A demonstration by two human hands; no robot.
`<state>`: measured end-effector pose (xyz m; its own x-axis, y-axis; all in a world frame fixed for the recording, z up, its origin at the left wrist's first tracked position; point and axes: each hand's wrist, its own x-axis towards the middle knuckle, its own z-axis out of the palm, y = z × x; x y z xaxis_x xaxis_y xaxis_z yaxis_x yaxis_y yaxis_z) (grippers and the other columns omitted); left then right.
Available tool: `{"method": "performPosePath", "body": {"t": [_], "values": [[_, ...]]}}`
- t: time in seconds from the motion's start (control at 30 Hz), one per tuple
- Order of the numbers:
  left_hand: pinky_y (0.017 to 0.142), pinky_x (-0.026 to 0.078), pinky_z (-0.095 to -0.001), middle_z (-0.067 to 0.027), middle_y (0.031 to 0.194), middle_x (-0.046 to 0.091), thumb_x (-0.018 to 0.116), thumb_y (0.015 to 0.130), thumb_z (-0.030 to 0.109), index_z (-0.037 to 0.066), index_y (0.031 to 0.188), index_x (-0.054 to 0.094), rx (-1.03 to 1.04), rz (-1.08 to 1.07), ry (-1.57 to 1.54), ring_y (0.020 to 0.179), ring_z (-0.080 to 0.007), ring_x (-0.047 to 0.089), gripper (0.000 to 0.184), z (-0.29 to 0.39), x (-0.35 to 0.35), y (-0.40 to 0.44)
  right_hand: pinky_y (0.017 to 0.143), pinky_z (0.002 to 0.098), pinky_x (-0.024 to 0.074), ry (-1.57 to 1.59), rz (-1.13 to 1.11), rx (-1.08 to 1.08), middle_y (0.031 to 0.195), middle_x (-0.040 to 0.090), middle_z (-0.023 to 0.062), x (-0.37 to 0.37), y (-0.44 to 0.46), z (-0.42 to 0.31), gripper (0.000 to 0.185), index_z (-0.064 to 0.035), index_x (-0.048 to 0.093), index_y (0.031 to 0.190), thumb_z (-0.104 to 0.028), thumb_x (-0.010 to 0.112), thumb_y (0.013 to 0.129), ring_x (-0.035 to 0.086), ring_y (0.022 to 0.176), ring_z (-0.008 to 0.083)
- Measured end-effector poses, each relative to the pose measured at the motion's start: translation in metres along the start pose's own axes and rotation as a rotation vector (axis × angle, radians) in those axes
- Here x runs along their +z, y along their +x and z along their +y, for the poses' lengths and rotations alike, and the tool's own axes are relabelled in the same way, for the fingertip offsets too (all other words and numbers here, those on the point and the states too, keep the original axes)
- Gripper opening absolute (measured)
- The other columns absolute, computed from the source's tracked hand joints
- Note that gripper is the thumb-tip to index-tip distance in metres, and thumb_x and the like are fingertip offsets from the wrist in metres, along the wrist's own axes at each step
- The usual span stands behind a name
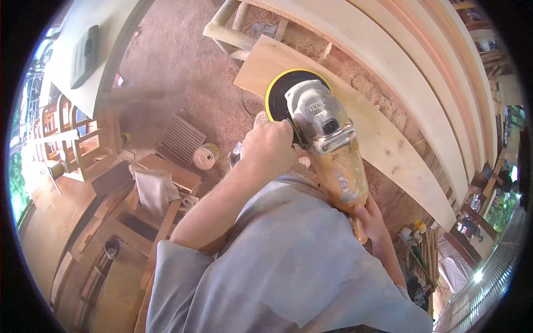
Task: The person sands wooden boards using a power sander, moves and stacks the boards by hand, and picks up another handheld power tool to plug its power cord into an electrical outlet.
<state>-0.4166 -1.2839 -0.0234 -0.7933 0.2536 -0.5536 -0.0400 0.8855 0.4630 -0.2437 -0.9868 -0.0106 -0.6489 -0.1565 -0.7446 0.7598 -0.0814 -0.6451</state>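
Observation:
A yellow and grey power tool (338, 166) with a round, yellow-rimmed black disc (277, 97) spans the space between both hands. My left hand (269, 145) is closed around its side handle near the head, the handle itself mostly hidden by the fingers. At the rear end of the body, my right hand (371, 222) wraps round the tool, partly hidden behind it. The disc overlaps the left part of a long, pale wooden board (383, 144); whether they touch I cannot tell.
Long curved wooden planks (405, 72) lie beyond the board, beside a wooden frame (230, 36). At left are a table (119, 33) with a grey-green case (85, 57), a can (206, 156), a slatted piece (181, 139) and a cloth (154, 190). Sawdust covers the floor.

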Motion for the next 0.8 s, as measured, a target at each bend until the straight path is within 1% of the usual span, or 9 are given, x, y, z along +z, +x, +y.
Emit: {"method": "performPosePath", "body": {"t": [0.1, 0.17, 0.23, 0.3, 0.37, 0.5, 0.7, 0.77, 0.8], "values": [[0.081, 0.056, -0.0481, -0.0224, 0.09, 0.071, 0.07, 0.078, 0.02, -0.001, 0.09, 0.068, -0.004, -0.044, -0.024, 0.091, -0.0397, 0.07, 0.024, -0.003, -0.006, 0.005, 0.118, 0.0379, 0.0286, -0.004, -0.044, -0.075, 0.152, 0.043, 0.0161, -0.004, 0.009, 0.009, 0.074, 0.0045, 0.029, 0.152, -0.029, 0.065, 0.097, 0.038, 0.141, 0.023], [0.082, 0.055, -0.0481, -0.0218, 0.092, 0.071, 0.071, 0.078, 0.02, 0.001, 0.094, 0.07, -0.106, 0.037, -0.015, 0.091, -0.0395, 0.07, 0.025, -0.014, -0.007, 0.01, 0.118, 0.0374, 0.029, -0.14, -0.043, -0.05, 0.151, 0.043, 0.0157, 0.0, 0.029, -0.004, 0.074, 0.0049, 0.029, 0.152, -0.03, 0.064, 0.098, 0.038, 0.141, 0.0225], [0.082, 0.054, -0.0486, -0.0232, 0.094, 0.071, 0.07, 0.079, 0.019, 0.003, 0.097, 0.071, -0.192, 0.115, -0.019, 0.093, -0.0409, 0.069, 0.024, -0.011, -0.008, 0.021, 0.117, 0.0374, 0.0301, -0.088, -0.086, -0.103, 0.15, 0.044, 0.0165, 0.002, 0.045, -0.019, 0.074, 0.0053, 0.03, 0.151, -0.032, 0.064, 0.097, 0.039, 0.141, 0.0229], [0.082, 0.053, -0.0499, -0.0256, 0.094, 0.07, 0.067, 0.08, 0.016, 0.004, 0.099, 0.073, -0.171, 0.137, -0.021, 0.095, -0.0428, 0.068, 0.023, -0.005, -0.006, 0.044, 0.115, 0.0368, 0.0326, -0.245, -0.106, -0.145, 0.147, 0.047, 0.0184, -0.019, 0.062, -0.044, 0.074, 0.0057, 0.032, 0.15, -0.034, 0.065, 0.097, 0.043, 0.138, 0.0242], [0.081, 0.053, -0.049, -0.0251, 0.092, 0.07, 0.065, 0.082, 0.015, 0.003, 0.099, 0.072, -0.215, 0.197, 0.006, 0.095, -0.0427, 0.068, 0.022, 0.022, -0.002, 0.058, 0.115, 0.0366, 0.0336, -0.236, -0.095, -0.155, 0.146, 0.049, 0.0194, -0.045, 0.069, -0.066, 0.074, 0.0054, 0.032, 0.149, -0.035, 0.065, 0.096, 0.045, 0.137, 0.025], [0.084, 0.053, -0.0475, -0.0248, 0.094, 0.071, 0.066, 0.081, 0.016, 0.004, 0.102, 0.072, -0.179, 0.149, 0.031, 0.097, -0.0417, 0.069, 0.025, 0.085, 0.02, 0.074, 0.114, 0.036, 0.0352, -0.254, -0.077, -0.104, 0.142, 0.052, 0.0211, -0.108, 0.049, -0.065, 0.074, 0.0044, 0.033, 0.149, -0.035, 0.065, 0.096, 0.048, 0.135, 0.0266], [0.082, 0.053, -0.0495, -0.0236, 0.091, 0.071, 0.067, 0.081, 0.016, 0.005, 0.103, 0.072, -0.038, 0.097, 0.055, 0.091, -0.0422, 0.069, 0.025, 0.186, 0.122, 0.063, 0.114, 0.0382, 0.0349, -0.075, 0.073, -0.11, 0.147, 0.048, 0.0181, -0.21, -0.031, 0.015, 0.075, 0.0037, 0.031, 0.151, -0.031, 0.067, 0.095, 0.044, 0.138, 0.0242], [0.081, 0.054, -0.0513, -0.0252, 0.087, 0.07, 0.061, 0.078, 0.012, -0.001, 0.092, 0.069, -0.003, 0.062, 0.112, 0.089, -0.0428, 0.069, 0.021, 0.223, 0.158, 0.057, 0.114, 0.038, 0.0346, -0.053, 0.115, -0.067, 0.147, 0.047, 0.017, -0.243, -0.064, 0.039, 0.076, 0.0034, 0.03, 0.152, -0.029, 0.067, 0.095, 0.044, 0.137, 0.0234], [0.08, 0.055, -0.0498, -0.0247, 0.085, 0.07, 0.063, 0.079, 0.014, -0.001, 0.092, 0.069, 0.058, 0.065, 0.104, 0.085, -0.0413, 0.07, 0.021, 0.24, 0.174, 0.049, 0.114, 0.0378, 0.0343, -0.037, 0.161, -0.022, 0.147, 0.047, 0.0159, -0.257, -0.081, 0.051, 0.076, 0.0031, 0.03, 0.152, -0.028, 0.068, 0.094, 0.044, 0.136, 0.0225]]}}
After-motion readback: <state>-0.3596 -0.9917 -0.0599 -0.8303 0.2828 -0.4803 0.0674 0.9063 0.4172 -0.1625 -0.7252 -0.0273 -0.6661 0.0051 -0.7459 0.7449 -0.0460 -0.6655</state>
